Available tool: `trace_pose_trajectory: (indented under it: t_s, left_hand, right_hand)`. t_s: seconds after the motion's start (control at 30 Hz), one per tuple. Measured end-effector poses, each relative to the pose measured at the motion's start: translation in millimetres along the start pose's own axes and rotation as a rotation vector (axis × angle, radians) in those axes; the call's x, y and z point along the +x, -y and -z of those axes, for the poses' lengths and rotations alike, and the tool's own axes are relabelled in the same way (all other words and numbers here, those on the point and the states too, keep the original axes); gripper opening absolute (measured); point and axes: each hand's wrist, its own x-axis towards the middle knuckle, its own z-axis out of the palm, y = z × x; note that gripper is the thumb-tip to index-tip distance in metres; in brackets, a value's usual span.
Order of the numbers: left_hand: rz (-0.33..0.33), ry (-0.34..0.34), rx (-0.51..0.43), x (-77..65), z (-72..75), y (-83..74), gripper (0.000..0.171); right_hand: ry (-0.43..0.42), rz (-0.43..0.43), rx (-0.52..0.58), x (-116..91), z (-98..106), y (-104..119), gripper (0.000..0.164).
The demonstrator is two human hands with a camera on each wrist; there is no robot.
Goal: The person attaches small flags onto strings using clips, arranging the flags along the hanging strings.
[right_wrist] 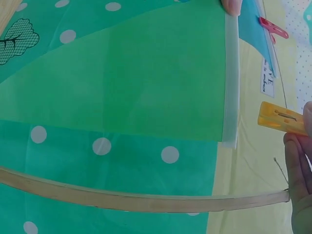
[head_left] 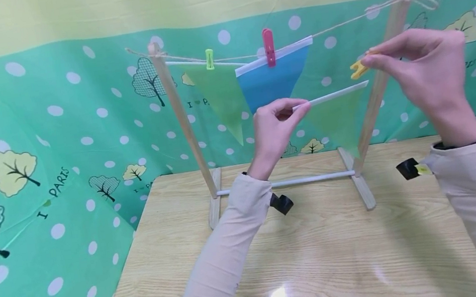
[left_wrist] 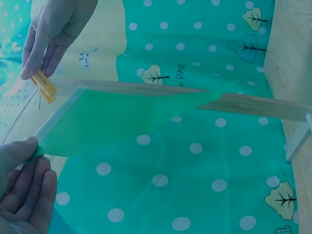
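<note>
My left hand [head_left: 277, 125] pinches one end of the white top strip of a green triangular pennant [head_left: 337, 118], which hangs below the string. In the right wrist view the pennant [right_wrist: 146, 73] spreads wide with its white strip at the right. My right hand [head_left: 428, 66] holds a yellow clothespin [head_left: 359, 69] between thumb and fingers, above and to the right of the strip and apart from it. On the string [head_left: 339, 26], a pink clothespin [head_left: 269, 48] clips a blue pennant [head_left: 275, 76], and a light green clothespin [head_left: 209, 59] clips another green pennant [head_left: 219, 93].
The string runs between two wooden posts, left [head_left: 182, 120] and right [head_left: 378, 100], on wooden feet joined by a white rod [head_left: 310, 179]. They stand on a wood-grain table [head_left: 324, 257]. Behind hangs a green dotted cloth [head_left: 92, 102] printed with trees.
</note>
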Motion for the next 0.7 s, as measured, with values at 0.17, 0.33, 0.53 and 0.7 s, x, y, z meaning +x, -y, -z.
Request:
trace_pose_trajectory:
  t_s: [0.17, 0.33, 0.53, 0.7]
  left_hand:
    - [-0.017, 0.008, 0.005, 5.4, -3.1, -4.5, 0.018]
    - [-0.037, 0.027, 0.002, 12.3, -7.0, -9.4, 0.019]
    - [-0.031, 0.021, 0.029, 17.3, -9.9, -17.1, 0.019]
    - [-0.02, 0.002, 0.029, 19.2, -11.8, -20.8, 0.019]
  right_hand:
    - [-0.012, 0.037, 0.015, 4.1, 1.0, 5.7, 0.011]
    - [-0.022, 0.081, -0.004, 8.2, 1.8, 9.6, 0.01]
    - [-0.021, 0.118, -0.072, 13.5, 2.5, 9.8, 0.008]
    - [-0.024, 0.13, -0.096, 20.3, 2.6, 11.5, 0.013]
